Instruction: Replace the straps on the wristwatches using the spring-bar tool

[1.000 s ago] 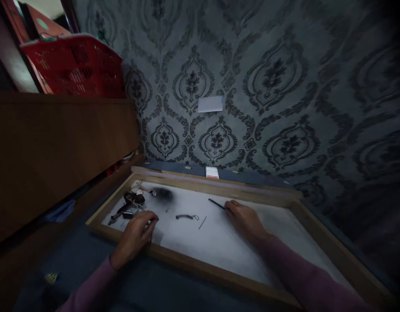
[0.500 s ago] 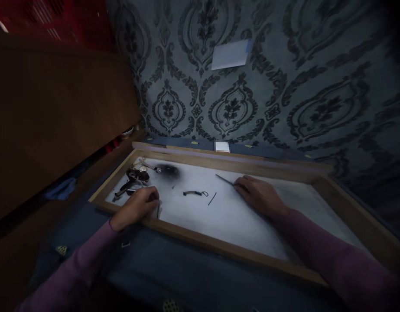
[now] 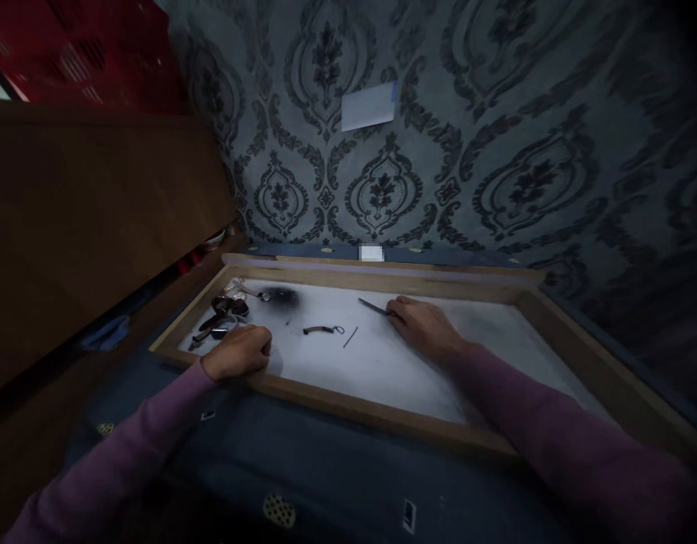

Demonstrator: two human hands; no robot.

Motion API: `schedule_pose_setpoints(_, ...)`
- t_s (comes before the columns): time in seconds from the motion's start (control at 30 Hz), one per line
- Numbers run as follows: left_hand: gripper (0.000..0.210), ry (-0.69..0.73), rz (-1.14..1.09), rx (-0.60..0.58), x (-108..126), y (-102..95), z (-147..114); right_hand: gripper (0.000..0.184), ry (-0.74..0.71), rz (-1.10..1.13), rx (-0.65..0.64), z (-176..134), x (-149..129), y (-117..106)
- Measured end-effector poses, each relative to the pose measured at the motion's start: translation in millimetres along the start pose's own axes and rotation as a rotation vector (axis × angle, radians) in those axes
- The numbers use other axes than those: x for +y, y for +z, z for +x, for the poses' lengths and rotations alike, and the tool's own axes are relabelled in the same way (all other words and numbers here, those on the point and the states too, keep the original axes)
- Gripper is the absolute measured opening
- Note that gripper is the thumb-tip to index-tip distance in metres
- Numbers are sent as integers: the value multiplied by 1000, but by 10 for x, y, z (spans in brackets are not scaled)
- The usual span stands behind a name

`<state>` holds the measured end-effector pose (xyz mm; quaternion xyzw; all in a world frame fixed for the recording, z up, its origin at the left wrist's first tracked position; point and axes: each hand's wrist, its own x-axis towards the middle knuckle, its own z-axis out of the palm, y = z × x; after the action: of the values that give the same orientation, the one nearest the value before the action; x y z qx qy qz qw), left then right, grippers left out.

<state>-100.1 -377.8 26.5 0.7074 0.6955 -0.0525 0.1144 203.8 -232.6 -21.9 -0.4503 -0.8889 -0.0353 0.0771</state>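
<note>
My right hand point(image 3: 424, 330) pinches a thin, straight grey tool point(image 3: 372, 305), perhaps tweezers, whose tip points left over the white bottom of a shallow wooden tray point(image 3: 348, 408). My left hand point(image 3: 240, 353) is closed above the tray's front left edge; what it holds, if anything, is hidden. Between the hands lie a short brown strap point(image 3: 319, 330) with a wire loop at its right end and a thin dark strip point(image 3: 350, 337). Just behind my left hand are several wristwatches point(image 3: 229, 305) piled in the tray's left corner, partly covered by the hand.
Blue patterned cloth point(image 3: 325, 461) lies under the tray. A patterned wall point(image 3: 382, 181) with a white paper point(image 3: 368, 107) rises behind it. To the left stand a brown wooden panel point(image 3: 99, 211) and a red crate point(image 3: 93, 60). A dark smudge point(image 3: 283, 298) marks the tray's bottom.
The whole view has shifted, so the tray appears further left. My left hand has turned and closed more; the thin dark piece beneath its fingers no longer shows. My right hand still holds the tool.
</note>
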Motion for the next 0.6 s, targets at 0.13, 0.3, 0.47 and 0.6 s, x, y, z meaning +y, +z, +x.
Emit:
schedule_pose_setpoints(0.13, 13, -17, 59, 4, 73, 11, -10, 17, -20, 7, 0, -30, -30, -25)
schedule_pose_setpoints(0.3, 11, -28, 40, 47, 94, 48, -17, 17, -55, 26, -4, -62, -78, -46)
schedule_pose_setpoints(0.47, 13, -15, -54, 119, 158, 39, -7, 18, -53, 41, 14, -96, -55, -63)
schedule_pose_setpoints(0.6, 13, 64, -190, 157, 232, 7, 34, 19, -49, 58, 28, -121, -29, -68)
